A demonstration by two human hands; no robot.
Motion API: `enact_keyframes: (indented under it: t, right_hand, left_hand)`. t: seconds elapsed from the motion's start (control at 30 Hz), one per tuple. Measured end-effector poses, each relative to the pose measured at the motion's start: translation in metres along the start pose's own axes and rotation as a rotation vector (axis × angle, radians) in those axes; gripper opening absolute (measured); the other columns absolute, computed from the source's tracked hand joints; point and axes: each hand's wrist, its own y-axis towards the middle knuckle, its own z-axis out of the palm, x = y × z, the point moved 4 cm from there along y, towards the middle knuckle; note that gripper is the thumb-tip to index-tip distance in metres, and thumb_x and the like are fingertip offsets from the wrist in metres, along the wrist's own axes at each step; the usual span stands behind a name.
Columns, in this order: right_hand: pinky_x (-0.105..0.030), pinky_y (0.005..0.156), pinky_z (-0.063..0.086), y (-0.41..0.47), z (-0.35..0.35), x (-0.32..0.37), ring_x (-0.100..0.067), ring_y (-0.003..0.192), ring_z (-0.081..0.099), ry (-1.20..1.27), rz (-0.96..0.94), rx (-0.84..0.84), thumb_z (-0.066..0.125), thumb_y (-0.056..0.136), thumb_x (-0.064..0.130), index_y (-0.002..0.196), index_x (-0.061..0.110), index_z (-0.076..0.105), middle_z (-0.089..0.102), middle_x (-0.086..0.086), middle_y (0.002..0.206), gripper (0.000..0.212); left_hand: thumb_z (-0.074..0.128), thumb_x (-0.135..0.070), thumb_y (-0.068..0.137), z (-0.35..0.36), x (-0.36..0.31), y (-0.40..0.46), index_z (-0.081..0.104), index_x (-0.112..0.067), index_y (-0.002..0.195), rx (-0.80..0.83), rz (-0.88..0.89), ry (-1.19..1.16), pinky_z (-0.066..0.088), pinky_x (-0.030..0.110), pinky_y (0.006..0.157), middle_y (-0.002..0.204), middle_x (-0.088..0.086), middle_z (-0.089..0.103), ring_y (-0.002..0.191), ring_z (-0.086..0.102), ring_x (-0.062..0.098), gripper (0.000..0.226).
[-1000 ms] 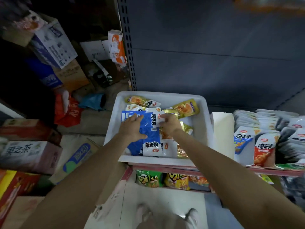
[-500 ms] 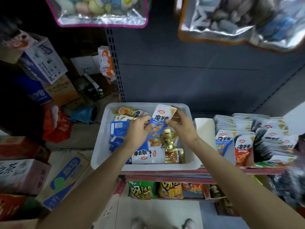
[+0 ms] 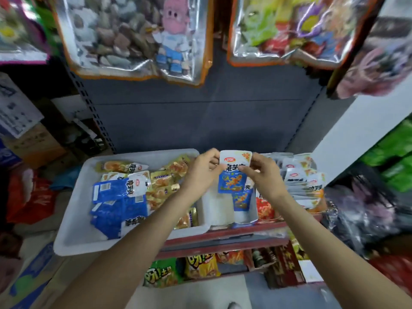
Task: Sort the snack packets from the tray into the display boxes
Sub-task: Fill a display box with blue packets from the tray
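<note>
Fingers of both hands, left [image 3: 201,172] and right [image 3: 262,172], pinch blue-and-white packet [image 3: 234,175] upright above white display box [image 3: 214,208] | step: I judge placing | next: lower behind blue packet [image 3: 242,200], release | tray [image 3: 73,210] far from empty.

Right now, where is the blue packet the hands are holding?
In the head view, the blue packet is near the middle, held up by the left hand and right hand, over the white box just right of the tray.
</note>
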Motion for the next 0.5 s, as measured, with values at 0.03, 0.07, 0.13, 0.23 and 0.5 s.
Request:
enact_keyframes:
  t: [0.03, 0.07, 0.13, 0.23, 0.5]
  right_hand:
    - [-0.045, 0.074, 0.050, 0.001, -0.008, -0.005, -0.032, 0.082, 0.062, -0.012, 0.006, -0.011, 0.064, 0.085, 0.004, 0.085, 0.020, 0.060, 0.069, -0.011, 0.087, 0.016]
    - [-0.043, 0.070, 0.049, 0.001, -0.015, -0.011, -0.029, 0.078, 0.061, -0.030, 0.004, -0.024, 0.064, 0.085, 0.005, 0.083, 0.018, 0.058, 0.067, -0.009, 0.082, 0.015]
    - [-0.027, 0.058, 0.042, 0.001, -0.026, -0.018, -0.010, 0.063, 0.054, -0.096, -0.016, -0.043, 0.063, 0.086, 0.005, 0.080, 0.022, 0.053, 0.058, 0.005, 0.069, 0.021]
    - [-0.009, 0.052, 0.036, 0.001, -0.032, -0.029, 0.001, 0.058, 0.045, -0.166, -0.009, -0.029, 0.061, 0.088, 0.005, 0.078, 0.025, 0.047, 0.047, 0.017, 0.066, 0.026]
    - [-0.027, 0.062, 0.041, 0.010, -0.018, -0.060, -0.019, 0.070, 0.051, -0.349, 0.036, 0.099, 0.060, 0.087, 0.004, 0.077, 0.010, 0.050, 0.054, -0.003, 0.077, 0.015]
  left_hand:
    - [0.063, -0.005, 0.086, 0.009, -0.002, 0.004, 0.054, -0.014, 0.084, -0.006, 0.001, 0.015, 0.047, 0.016, 0.065, 0.082, 0.000, 0.064, 0.072, 0.061, 0.012, 0.013]
    - [0.064, -0.006, 0.086, 0.018, -0.002, 0.007, 0.054, -0.014, 0.085, -0.009, -0.004, 0.030, 0.047, 0.015, 0.065, 0.082, 0.001, 0.064, 0.071, 0.061, 0.010, 0.012]
    - [0.064, -0.008, 0.086, 0.033, -0.002, 0.011, 0.053, -0.013, 0.083, -0.006, -0.019, 0.075, 0.046, 0.012, 0.062, 0.081, 0.000, 0.064, 0.066, 0.059, 0.003, 0.013]
    - [0.066, -0.010, 0.085, 0.048, 0.001, 0.015, 0.053, -0.011, 0.081, -0.038, -0.037, 0.213, 0.048, 0.021, 0.065, 0.080, 0.002, 0.065, 0.065, 0.059, 0.008, 0.013]
    - [0.062, -0.015, 0.086, 0.065, 0.008, 0.012, 0.053, -0.018, 0.109, -0.084, 0.079, 0.605, 0.050, 0.039, 0.073, 0.105, -0.001, 0.064, 0.087, 0.062, 0.022, 0.025]
